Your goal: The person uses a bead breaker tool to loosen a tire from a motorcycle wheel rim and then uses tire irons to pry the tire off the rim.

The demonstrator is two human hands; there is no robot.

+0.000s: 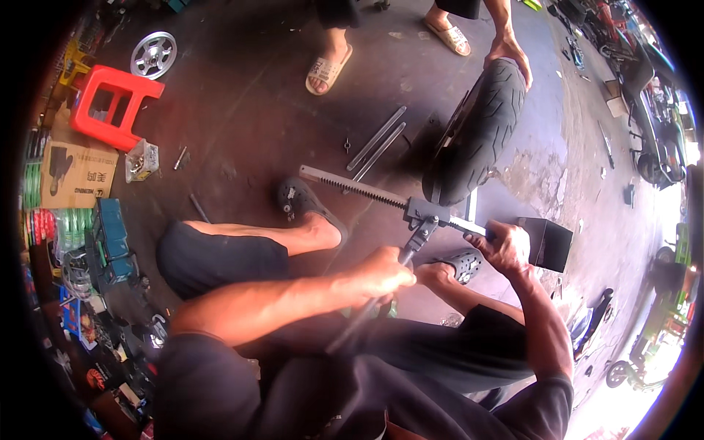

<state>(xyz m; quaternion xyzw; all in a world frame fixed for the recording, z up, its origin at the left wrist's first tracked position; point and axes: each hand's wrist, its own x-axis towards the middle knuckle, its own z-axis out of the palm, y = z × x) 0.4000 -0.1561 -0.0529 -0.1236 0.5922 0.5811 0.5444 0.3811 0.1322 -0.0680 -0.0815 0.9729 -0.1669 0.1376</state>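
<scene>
A steel toothed-bar tool (356,190) with a sliding housing (422,210) lies across my view, beside a black tyre (490,117) standing upright. My left hand (383,273) is closed around the tool's lever (420,238), whose lower end is blurred. My right hand (506,246) is closed on the end of the bar, right of the housing, near a black open box (550,242). A co-worker's hand (513,57) holds the top of the tyre; their sandalled feet (328,70) stand at the top.
Two tyre levers (374,138) lie on the floor. At left are a red stool (116,81), a silver wheel rim (152,56), a cardboard box (77,172) and piled tools and parts. Scooters and parts (653,132) line the right side.
</scene>
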